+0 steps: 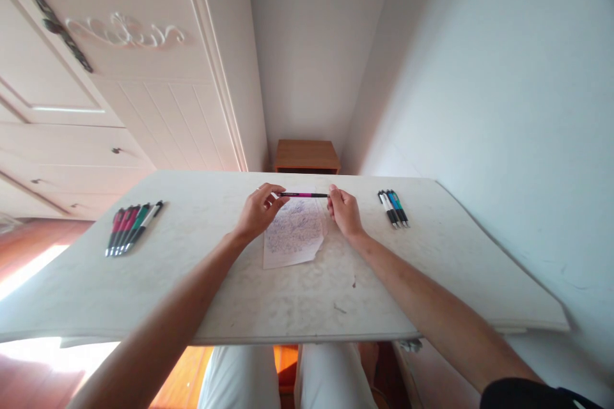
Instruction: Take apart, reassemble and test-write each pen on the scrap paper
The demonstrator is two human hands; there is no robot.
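Note:
A magenta and black pen (305,195) is held level between my two hands, above the far part of a scribbled sheet of paper (293,233). My left hand (261,208) pinches its left end between thumb and fingers. At the other end, my right hand (343,209) grips the dark tip, its fingers curled in. Blue-violet scribbles cover much of the paper, whose lower right corner looks torn. Over to the left lies a row of several pens (129,230) in magenta, green and white. A smaller group of pens (393,208), white and blue with black grips, lies at the right.
The white-covered table (220,300) reaches the wall (503,140) on the right. A white cabinet (182,89) rises at the left, and a small wooden stand (307,153) is behind the table. Small dark bits (354,282) lie near the front.

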